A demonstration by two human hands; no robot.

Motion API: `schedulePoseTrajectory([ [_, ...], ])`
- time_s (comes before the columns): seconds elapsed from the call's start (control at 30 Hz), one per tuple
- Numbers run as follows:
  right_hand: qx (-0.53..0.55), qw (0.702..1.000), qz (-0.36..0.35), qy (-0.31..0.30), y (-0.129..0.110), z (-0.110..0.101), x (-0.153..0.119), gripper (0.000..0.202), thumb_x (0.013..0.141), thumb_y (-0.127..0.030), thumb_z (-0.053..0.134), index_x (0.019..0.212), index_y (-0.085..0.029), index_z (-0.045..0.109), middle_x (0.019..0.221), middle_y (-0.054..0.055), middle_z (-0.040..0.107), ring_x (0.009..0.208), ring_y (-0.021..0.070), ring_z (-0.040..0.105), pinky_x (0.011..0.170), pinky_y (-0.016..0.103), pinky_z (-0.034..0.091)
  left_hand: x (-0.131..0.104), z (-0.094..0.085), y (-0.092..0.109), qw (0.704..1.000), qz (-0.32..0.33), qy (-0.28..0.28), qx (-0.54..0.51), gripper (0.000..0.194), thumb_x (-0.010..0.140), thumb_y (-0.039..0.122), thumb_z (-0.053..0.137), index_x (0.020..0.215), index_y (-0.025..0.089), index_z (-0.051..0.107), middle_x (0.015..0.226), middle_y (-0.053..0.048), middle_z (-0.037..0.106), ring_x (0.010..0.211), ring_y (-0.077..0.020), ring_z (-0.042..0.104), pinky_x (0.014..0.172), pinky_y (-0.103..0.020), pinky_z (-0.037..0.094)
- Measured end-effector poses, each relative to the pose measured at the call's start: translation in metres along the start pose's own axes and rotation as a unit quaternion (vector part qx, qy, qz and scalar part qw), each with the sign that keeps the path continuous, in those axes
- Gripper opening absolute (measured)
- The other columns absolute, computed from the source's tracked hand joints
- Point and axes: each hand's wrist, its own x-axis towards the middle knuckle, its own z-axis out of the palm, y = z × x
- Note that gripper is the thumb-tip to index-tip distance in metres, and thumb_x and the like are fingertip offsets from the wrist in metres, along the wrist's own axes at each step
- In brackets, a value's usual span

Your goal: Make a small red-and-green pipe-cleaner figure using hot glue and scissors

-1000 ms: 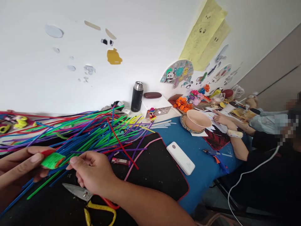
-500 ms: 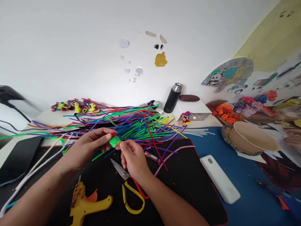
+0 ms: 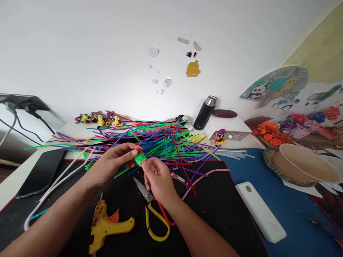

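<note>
A small green piece (image 3: 140, 158) with red and orange ends is held between my two hands above the black mat (image 3: 214, 210). My left hand (image 3: 119, 159) pinches its upper left, red end. At its lower right, orange edge, my right hand (image 3: 157, 175) grips it with thumb and fingers. Scissors (image 3: 154, 210) with yellow and red handles lie just below my right hand. A yellow glue gun (image 3: 107, 225) rests on the mat at lower left. Behind both hands spreads a pile of colourful pipe cleaners (image 3: 160, 142).
A black flask (image 3: 205, 112) stands by a white box (image 3: 233, 125) with a small figure (image 3: 220, 137) in front. A white oblong device (image 3: 259, 210) and a bowl (image 3: 308, 164) are at right. A black phone (image 3: 41, 173) lies at left.
The whole view has shifted, so the scene appears further right. Both hands still hold the green piece, with hardly any change in their grip.
</note>
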Motion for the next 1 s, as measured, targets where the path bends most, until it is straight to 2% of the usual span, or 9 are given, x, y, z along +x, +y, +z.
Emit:
schedulePoseTrajectory([
  [0.23,-0.015,1.0,0.001,0.008,0.002,-0.001,0.002,0.039,0.092,-0.059,0.075,0.091,-0.023,0.06,0.053,-0.011,0.049,0.039,0.0091,0.041,0.041,0.024,0.028,-0.002,0.008,0.007,0.999,0.012,0.001,0.049,0.055,0.078,0.067,0.093,0.104,0.019,0.08,0.091,-0.005,0.074,0.075,-0.0185,0.062,0.068,-0.029,0.054],
  [0.47,-0.023,1.0,0.001,0.008,0.002,-0.003,0.002,0.037,0.093,-0.057,0.073,0.091,-0.022,0.06,0.054,-0.011,0.052,0.039,0.009,0.041,0.042,0.024,0.03,-0.003,0.007,0.003,0.996,0.031,-0.017,0.08,0.049,0.089,0.063,0.086,0.11,0.02,0.077,0.098,-0.005,0.075,0.079,-0.0191,0.064,0.072,-0.03,0.055],
  [0.77,-0.028,1.0,0.003,0.004,0.004,-0.003,0.003,0.04,0.092,-0.06,0.075,0.091,-0.022,0.06,0.056,-0.009,0.057,0.039,0.0089,0.042,0.043,0.024,0.031,-0.003,0.009,0.001,0.996,0.047,-0.027,0.078,0.048,0.088,0.062,0.087,0.107,0.019,0.077,0.094,-0.005,0.075,0.077,-0.019,0.064,0.07,-0.03,0.054],
  [1.0,-0.026,1.0,0.0,0.0,0.006,-0.004,0.004,0.039,0.092,-0.058,0.075,0.089,-0.022,0.06,0.056,-0.009,0.057,0.04,0.008,0.041,0.043,0.023,0.029,-0.003,0.012,0.005,0.995,0.035,-0.035,0.082,0.053,0.085,0.068,0.087,0.104,0.019,0.077,0.091,-0.005,0.073,0.075,-0.0195,0.063,0.069,-0.031,0.055],
])
